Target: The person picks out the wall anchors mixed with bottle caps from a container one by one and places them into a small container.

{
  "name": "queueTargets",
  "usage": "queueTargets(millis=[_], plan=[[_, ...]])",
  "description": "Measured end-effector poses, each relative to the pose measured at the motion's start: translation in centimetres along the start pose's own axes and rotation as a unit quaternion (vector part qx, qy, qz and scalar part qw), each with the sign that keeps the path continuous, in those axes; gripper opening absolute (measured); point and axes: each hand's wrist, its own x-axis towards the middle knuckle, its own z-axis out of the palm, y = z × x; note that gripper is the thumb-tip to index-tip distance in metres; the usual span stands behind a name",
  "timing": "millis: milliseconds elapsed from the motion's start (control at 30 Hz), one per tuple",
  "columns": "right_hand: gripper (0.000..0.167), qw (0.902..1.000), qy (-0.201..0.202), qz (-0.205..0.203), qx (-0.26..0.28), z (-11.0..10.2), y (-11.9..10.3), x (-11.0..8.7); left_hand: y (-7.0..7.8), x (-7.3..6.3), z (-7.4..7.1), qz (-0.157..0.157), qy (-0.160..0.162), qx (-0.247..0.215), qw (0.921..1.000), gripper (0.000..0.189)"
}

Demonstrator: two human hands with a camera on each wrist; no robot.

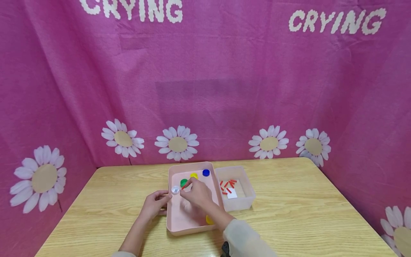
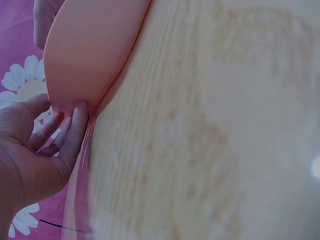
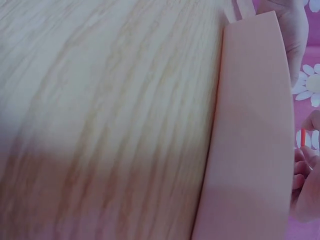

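Observation:
A shallow pink tray [image 1: 179,223] stands on the wooden table. At its left wall my left hand [image 1: 154,205] holds on, thumb at the rim and fingers against the outside, as the left wrist view shows [image 2: 35,150]. Over the tray, my right hand [image 1: 199,195] pinches a short red stick [image 1: 183,187] between thumb and fingertips. Just left of that stick lies a small clear round cap [image 1: 175,190] with something greyish on it. Green [image 1: 184,182], yellow [image 1: 194,175] and blue [image 1: 206,172] round caps lie farther back; another yellow cap [image 1: 209,220] is partly hidden under my right forearm.
Against the tray's right side stands a translucent plastic box [image 1: 247,200] with several red sticks [image 1: 232,183] and a white square piece [image 1: 232,193] inside. A magenta cloth [image 1: 212,107] with daisies hangs behind the wooden table [image 1: 298,210].

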Motion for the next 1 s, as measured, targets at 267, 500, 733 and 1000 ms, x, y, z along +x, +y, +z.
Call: queueTargets(millis=[267,500,733,1000], plan=[[0.028,0.9991,0.025,-0.033,0.01,-1.4,0.2,-0.3,-0.2,-0.1,0.1,0.002,-0.001,-0.009,1.0,0.039],[0.029,0.9962,0.064,-0.06,-0.008,-2.9,0.1,-0.5,-0.2,0.0,0.0,0.001,0.002,-0.009,1.0,0.039],[0.029,0.9967,0.066,-0.045,0.011,-4.2,0.3,-0.4,-0.1,0.1,0.0,-0.003,0.005,0.001,1.0,0.04],[0.026,0.9962,0.068,-0.045,0.03,-5.8,1.1,-0.6,-0.1,0.1,0.1,-0.006,0.004,0.003,1.0,0.039]])
